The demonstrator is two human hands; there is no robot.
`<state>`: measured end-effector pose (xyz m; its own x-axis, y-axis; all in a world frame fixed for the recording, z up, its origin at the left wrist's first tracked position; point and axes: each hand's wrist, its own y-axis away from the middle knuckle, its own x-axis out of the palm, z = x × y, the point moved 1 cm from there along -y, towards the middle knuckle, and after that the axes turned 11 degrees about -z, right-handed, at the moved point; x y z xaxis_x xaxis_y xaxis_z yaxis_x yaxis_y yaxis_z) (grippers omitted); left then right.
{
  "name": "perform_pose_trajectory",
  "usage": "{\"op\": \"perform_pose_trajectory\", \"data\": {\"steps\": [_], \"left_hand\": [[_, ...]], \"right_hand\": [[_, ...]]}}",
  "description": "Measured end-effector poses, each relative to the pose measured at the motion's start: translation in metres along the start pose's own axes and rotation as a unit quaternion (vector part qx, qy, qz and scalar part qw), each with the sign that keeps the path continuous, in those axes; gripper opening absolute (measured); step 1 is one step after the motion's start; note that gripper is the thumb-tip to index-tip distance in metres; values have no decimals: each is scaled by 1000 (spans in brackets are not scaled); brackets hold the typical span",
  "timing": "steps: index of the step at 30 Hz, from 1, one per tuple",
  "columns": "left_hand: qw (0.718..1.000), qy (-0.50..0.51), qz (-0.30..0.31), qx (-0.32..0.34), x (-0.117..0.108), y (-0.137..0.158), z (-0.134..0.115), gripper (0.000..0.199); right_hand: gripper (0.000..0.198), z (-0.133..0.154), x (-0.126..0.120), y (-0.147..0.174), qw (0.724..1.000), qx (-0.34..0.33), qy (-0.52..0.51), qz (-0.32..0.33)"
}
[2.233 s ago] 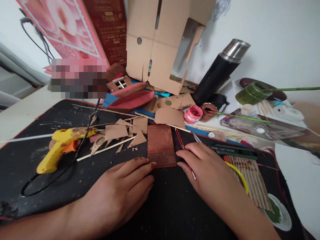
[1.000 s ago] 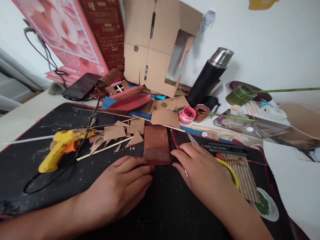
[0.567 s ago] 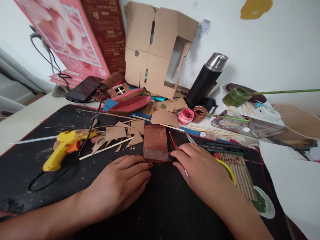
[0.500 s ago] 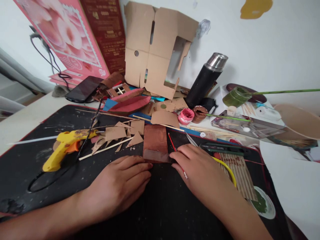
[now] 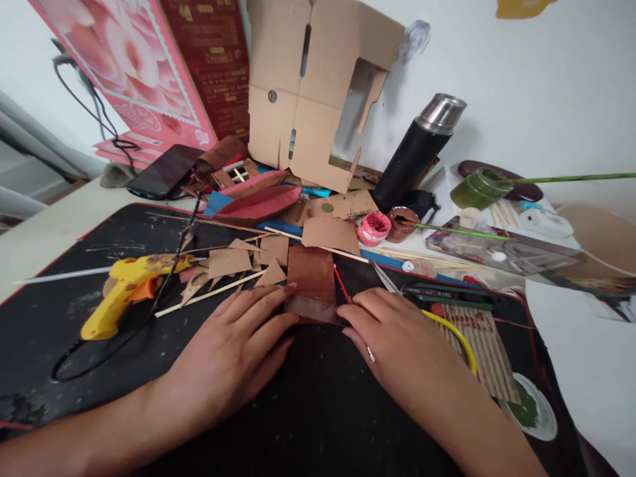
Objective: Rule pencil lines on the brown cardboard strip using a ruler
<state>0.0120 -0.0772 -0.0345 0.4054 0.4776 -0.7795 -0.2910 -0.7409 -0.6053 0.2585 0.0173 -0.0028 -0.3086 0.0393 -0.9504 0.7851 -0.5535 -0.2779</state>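
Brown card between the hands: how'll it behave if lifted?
The brown card looks thin, so probably light. Its flat lie suggests moderate stiffness. The translucent strip across its near end might slide; its surface looks smooth.

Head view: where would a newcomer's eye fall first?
Probably on the yellow glue gun, on the black mat at left. Next, the cardboard sheet at the back, a black flask on its right. Centrally, left hand and right hand flank the near end of a brown card.
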Motion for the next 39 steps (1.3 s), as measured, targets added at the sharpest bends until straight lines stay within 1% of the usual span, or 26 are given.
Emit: {"op": "perform_pose_trajectory", "data": {"steps": [6,14,18,22,25,27,28,31,32,34,36,39], "left_hand": [[1000,24,0,1,-1,-1,-1,16],[999,38,3,13,-5,-5,-4,17],[999,51,8,4,-4,-1,-3,17],[997,68,29,22,1,-3,-6,32],[993,94,50,40,8,-8,-8,38],[994,89,55,26,12,-10,-6,40],[996,72,52,8,14,-11,-4,43],[998,4,11,-62,12,-10,2,53],[998,3,1,-68,10,-10,3,52],[998,34,-8,-49,5,-10,2,45],[997,75,-8,-19,1,-11,0,34],[994,107,-7,-3,0,-11,-2,17]], "right_hand": [[21,1,-1,-2,1000,9,-7,1],[26,3,-4,-4,1000,11,-13,-4],[21,2,-2,-4,1000,15,-11,-8],[19,1,4,-2,1000,10,-1,-9],[20,2,7,-2,1000,9,12,-11],[18,3,8,-2,1000,6,16,-12],[17,4,8,-3,1000,6,15,-12],[10,5,6,-5,1000,12,8,-11],[8,6,6,-5,1000,14,7,-12],[8,6,5,-6,1000,17,10,-15],[8,6,4,-6,1000,17,12,-15],[6,7,2,-6,1000,21,1,-10]]}}
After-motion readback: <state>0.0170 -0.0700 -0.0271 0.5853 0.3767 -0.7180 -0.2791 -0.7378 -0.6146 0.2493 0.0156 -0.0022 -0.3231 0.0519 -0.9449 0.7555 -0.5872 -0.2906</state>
